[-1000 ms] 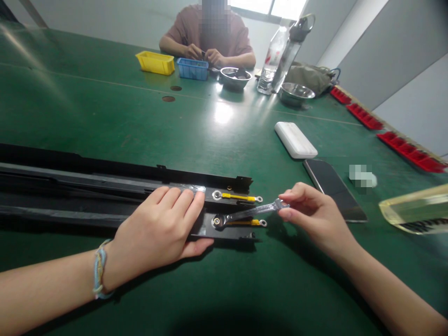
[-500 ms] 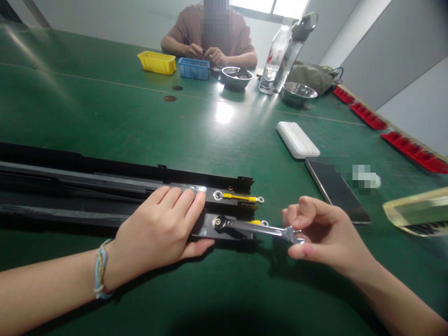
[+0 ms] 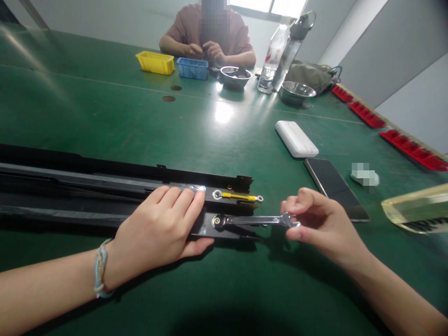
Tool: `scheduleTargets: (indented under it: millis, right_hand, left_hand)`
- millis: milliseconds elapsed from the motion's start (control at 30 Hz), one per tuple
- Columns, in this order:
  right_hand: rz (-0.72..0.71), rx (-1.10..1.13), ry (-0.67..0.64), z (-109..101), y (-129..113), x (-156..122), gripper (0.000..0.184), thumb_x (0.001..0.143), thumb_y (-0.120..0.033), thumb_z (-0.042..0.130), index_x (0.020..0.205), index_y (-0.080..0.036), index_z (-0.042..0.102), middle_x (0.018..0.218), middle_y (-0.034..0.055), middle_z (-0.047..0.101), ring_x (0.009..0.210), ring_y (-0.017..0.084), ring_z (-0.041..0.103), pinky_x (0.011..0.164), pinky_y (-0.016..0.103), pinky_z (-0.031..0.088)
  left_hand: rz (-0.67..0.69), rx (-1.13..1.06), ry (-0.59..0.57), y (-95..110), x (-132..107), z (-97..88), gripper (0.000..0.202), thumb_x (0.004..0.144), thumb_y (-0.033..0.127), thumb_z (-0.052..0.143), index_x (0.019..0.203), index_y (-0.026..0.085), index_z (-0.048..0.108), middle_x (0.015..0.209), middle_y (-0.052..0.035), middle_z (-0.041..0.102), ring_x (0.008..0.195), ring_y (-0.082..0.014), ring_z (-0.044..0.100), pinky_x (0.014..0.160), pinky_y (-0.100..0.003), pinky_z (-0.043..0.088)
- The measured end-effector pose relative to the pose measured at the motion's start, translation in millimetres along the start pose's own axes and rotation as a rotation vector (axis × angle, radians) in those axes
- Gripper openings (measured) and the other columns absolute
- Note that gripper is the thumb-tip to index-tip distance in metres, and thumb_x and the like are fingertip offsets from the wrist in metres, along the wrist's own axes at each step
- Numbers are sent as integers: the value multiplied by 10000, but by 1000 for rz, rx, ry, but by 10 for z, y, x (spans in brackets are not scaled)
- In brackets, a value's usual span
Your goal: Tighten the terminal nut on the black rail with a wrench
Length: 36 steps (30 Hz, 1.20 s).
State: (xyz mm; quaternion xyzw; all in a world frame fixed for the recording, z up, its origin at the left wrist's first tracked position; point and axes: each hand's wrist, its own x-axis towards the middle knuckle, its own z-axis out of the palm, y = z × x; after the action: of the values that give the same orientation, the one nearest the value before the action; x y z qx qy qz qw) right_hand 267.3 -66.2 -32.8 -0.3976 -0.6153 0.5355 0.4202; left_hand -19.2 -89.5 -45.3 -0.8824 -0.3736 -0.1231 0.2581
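Note:
My left hand point(image 3: 164, 221) is clamped over the lower of two long black metal rails point(image 3: 70, 210), fingers across the top and thumb along the near side. At that rail's right end, the ring end of a combination wrench point(image 3: 255, 220) sits around a nut on a bolt. The thumb and fingers of my right hand point(image 3: 315, 221) pinch the wrench's open end. On the upper black rail point(image 3: 115, 179), a short yellow ground wire point(image 3: 240, 197) with ring terminals is fixed at one end. The wrench mostly hides whatever lies under it.
Beyond the right hand lie a smartphone point(image 3: 336, 189), a white power bank point(image 3: 297, 139) and a yellowish film roll point(image 3: 416, 212). Farther off are a yellow bin point(image 3: 155, 63), a blue bin point(image 3: 192, 68), metal bowls point(image 3: 236, 78), bottles point(image 3: 271, 60) and a seated person point(image 3: 210, 39). Red trays point(image 3: 409, 147) line the right edge.
The wrench's free end has swung slightly away from me, with my right hand following. It now covers the lower yellow wire seen before. My left hand stays put.

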Motion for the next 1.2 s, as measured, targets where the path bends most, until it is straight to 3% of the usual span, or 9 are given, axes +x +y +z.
scheduleTargets:
  millis: [167, 267, 433, 667, 1033, 1200]
  right_hand:
    - [37, -66, 107, 20, 21, 56, 341, 560, -363, 906, 663, -223, 613, 672, -1, 584, 604, 157, 553, 514, 262, 474]
    - [59, -69, 123, 13, 36, 70, 350, 543, -355, 914, 655, -220, 612, 672, -2, 590, 590, 149, 540, 497, 251, 460]
    - [67, -3, 120, -4, 69, 64, 317, 546, -290, 920, 666, -221, 635, 692, -10, 596, 598, 129, 531, 500, 222, 443]
    - [70, -39, 102, -9, 55, 55, 330, 588, -355, 894, 672, -221, 605, 686, -2, 597, 582, 140, 539, 485, 239, 457]
    - [218, 2, 50, -72, 99, 63, 365, 587, -338, 893, 705, -212, 572, 649, -19, 576, 504, 109, 513, 402, 195, 405]
    - [154, -36, 28, -34, 1, 52, 364, 546, -262, 914, 653, -203, 571, 674, -12, 600, 546, 113, 523, 456, 201, 434]
  left_hand:
    - [-4, -8, -5, 0, -10, -16, 603, 898, 558, 395, 1036, 24, 639, 849, -154, 656, 724, -272, 590, 628, -402, 458]
    - [-4, -9, -10, 1, -15, -23, 615, 893, 565, 403, 1052, 18, 636, 851, -155, 655, 729, -276, 593, 632, -405, 460]
    - [-2, -9, -9, 4, -14, -38, 612, 892, 559, 412, 1044, 12, 641, 851, -153, 658, 724, -285, 606, 622, -406, 470]
    - [-3, 2, -8, 6, -3, -18, 616, 894, 566, 406, 1042, 17, 644, 858, -150, 664, 725, -283, 610, 625, -405, 485]
    - [0, -7, 2, 7, -22, -11, 607, 899, 554, 402, 1051, 16, 638, 861, -159, 658, 727, -269, 588, 634, -401, 452]
    - [0, -6, -4, -13, -26, -10, 608, 897, 559, 402, 1040, 19, 641, 862, -155, 659, 731, -275, 590, 636, -400, 453]
